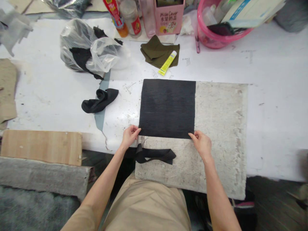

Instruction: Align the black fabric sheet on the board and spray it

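A black ribbed fabric piece [167,107] lies flat, partly over a worn grey-white board [221,138]. My left hand [131,135] pinches its near left corner between thumb and fingers. At the near right corner, my right hand [200,142] grips the edge in the same way. Just below the piece, a folded black fabric strip [156,155] rests on the board between my hands. Another black strip [99,100], loosely rolled, sits on the white table to the left.
Behind the board lie olive fabric pieces [154,53] with a yellow tube [167,63] on top. A clear plastic bag [79,38] with black scraps, a pink box [169,19], jars and a pink basket [214,41] stand farther back. A wooden plank [42,147] is at left.
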`<state>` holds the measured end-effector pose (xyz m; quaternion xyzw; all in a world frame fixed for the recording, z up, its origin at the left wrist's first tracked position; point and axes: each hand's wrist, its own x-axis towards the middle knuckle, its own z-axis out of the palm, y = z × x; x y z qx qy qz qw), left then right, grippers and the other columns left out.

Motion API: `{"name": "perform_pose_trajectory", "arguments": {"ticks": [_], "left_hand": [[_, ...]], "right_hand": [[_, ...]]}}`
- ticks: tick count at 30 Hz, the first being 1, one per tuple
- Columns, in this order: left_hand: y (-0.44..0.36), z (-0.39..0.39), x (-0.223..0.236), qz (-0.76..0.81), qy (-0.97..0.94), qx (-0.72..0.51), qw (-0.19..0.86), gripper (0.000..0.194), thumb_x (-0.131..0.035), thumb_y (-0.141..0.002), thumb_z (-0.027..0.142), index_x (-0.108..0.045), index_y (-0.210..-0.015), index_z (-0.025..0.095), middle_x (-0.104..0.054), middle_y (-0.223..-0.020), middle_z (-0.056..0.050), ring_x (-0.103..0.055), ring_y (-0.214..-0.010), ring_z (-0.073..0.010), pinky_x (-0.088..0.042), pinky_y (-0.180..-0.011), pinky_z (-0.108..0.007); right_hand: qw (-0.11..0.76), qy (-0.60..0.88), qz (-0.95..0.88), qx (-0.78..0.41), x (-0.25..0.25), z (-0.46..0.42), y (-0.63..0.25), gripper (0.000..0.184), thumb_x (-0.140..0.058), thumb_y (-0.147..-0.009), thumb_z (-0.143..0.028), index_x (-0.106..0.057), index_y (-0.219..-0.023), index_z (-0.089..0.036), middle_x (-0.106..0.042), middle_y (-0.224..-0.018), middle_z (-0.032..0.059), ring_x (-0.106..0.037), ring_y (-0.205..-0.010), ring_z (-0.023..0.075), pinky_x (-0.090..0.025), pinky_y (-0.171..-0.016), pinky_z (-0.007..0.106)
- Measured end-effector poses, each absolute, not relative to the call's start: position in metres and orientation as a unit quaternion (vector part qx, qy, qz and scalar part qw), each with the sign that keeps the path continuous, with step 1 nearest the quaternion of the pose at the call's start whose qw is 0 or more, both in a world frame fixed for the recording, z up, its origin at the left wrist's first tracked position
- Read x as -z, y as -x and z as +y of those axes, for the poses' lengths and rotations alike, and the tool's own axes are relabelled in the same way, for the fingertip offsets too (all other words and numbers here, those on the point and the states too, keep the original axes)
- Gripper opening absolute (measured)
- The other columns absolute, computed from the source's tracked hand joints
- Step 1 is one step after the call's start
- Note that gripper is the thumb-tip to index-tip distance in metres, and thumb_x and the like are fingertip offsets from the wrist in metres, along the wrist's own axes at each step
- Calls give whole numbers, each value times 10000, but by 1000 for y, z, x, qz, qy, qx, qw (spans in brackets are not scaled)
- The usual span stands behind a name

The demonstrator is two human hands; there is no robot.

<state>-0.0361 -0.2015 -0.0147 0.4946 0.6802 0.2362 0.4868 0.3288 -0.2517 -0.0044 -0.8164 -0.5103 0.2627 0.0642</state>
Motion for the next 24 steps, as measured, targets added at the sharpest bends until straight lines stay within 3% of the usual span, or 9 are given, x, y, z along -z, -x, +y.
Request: {"name": "perform_pose_trajectory", "arguments": {"ticks": [11,15,19,24], "left_hand": [[34,-201,14,694,-489,-231,475,289,-643,-787,452,-540,-720,190,-510,-450,48,-461,-382,-107,-344,-429,-209],[31,-202,16,701,-486,-239,465,284,-647,-786,450,-522,-734,200,-513,-482,54,-454,-377,-109,-341,-427,-221],[27,-209,22,723,-534,-256,357,259,-652,-799,417,-506,-758,207,-536,-580,45,-483,-470,-116,-369,-508,-233],[28,-218,24,686,-651,-216,244,187,-547,-899,370,-566,-818,202,-590,-742,-7,-539,-659,-145,-391,-658,-255]], "right_hand": [[46,827,-503,-246,6,-252,-326,431,-485,-875,-590,-557,-691,-208,-584,-610,15,-410,-547,142,-199,-542,274],[24,841,-496,-218,0,-253,-318,381,-484,-898,-564,-585,-801,-210,-582,-631,10,-412,-532,142,-191,-539,280],[8,871,-471,-139,0,-259,-310,394,-454,-915,-577,-584,-973,-209,-550,-621,2,-417,-535,159,-173,-545,289],[109,822,-545,-126,12,-272,-312,406,-416,-948,-535,-588,-803,-196,-594,-840,42,-477,-673,148,-238,-584,283]]}}
